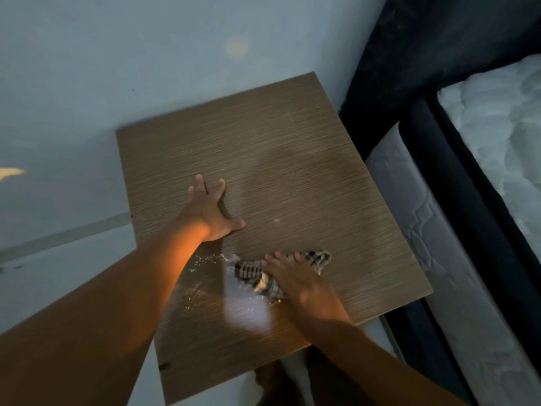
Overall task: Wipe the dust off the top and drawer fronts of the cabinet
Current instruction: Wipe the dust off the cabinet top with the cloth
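I look straight down on the brown wood-grain cabinet top (292, 159). My left hand (209, 213) lies flat on its middle with the fingers spread and nothing in it. My right hand (298, 281) presses a black-and-white checked cloth (251, 271) onto the top near the front edge. White dust and crumbs (205, 260) lie in a patch just left of the cloth. The drawer fronts are hidden below the top.
A pale wall (146, 68) runs behind and left of the cabinet. A bed with a dark frame (415, 159) and a white quilted mattress (497, 121) stands close on the right. Light floor (58, 273) shows at the left, and my feet (272, 382) below the front edge.
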The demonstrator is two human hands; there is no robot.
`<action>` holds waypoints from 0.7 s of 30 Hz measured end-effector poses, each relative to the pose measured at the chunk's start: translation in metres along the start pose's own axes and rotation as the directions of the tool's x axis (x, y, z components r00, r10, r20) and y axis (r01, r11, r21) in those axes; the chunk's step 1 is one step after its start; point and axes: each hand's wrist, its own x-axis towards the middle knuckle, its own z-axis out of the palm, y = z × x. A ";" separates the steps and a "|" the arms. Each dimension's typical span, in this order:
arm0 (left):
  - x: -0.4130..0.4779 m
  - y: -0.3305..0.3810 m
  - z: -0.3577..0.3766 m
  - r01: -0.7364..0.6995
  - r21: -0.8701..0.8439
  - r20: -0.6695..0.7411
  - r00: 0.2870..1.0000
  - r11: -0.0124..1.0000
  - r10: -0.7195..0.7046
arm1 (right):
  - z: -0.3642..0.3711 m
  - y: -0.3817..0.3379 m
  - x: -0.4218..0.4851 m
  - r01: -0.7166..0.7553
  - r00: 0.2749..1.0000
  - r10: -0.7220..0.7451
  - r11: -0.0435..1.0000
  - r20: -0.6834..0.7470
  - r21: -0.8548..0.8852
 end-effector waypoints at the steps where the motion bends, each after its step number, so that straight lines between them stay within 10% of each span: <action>1: -0.003 -0.002 0.001 -0.013 -0.004 -0.035 0.999 1.000 0.012 | -0.002 -0.003 -0.007 0.004 1.000 -0.005 0.999 0.011 0.044; 11: -0.059 -0.070 0.015 -0.031 -0.347 -0.540 0.824 0.937 -0.172 | -0.051 -0.022 0.095 -0.109 0.994 0.113 0.977 -0.011 0.182; 21: -0.116 -0.092 0.075 0.238 -0.791 -0.227 0.742 0.564 -0.631 | 0.023 -0.038 0.199 0.236 0.961 -0.218 0.967 0.168 -0.094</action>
